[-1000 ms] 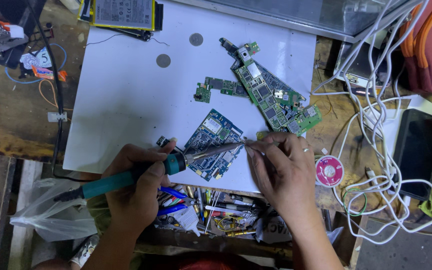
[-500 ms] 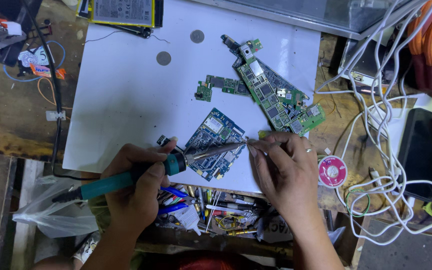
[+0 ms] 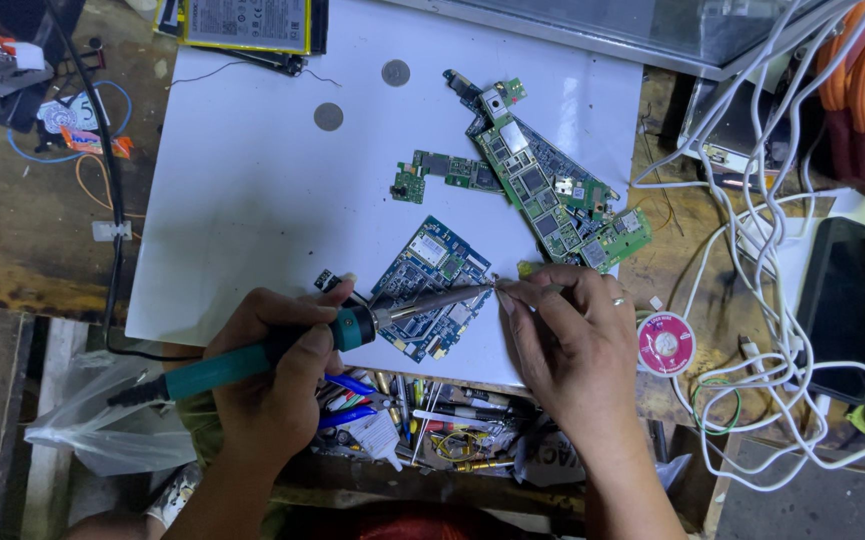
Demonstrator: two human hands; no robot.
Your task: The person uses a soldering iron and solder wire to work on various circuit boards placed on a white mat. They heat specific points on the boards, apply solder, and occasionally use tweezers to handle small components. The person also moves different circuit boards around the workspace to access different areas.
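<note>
Your left hand [image 3: 277, 365] is fisting the teal soldering iron [image 3: 282, 345] over the blue board [image 3: 432, 285], your right hand [image 3: 567, 335] is pinching solder wire [image 3: 527, 290] at its tip, pink round spool [image 3: 665, 343] sitting just right.

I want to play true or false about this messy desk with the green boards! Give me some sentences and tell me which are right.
1. The left hand holds a teal-handled soldering iron. True.
2. The iron's tip meets the right hand at the blue circuit board's edge. True.
3. Three coins lie on the white sheet. False: two coins show.
4. The pink solder spool sits on the blue board. False: it lies off the sheet, right of the right hand.
5. White cables pile up at the right. True.
</note>
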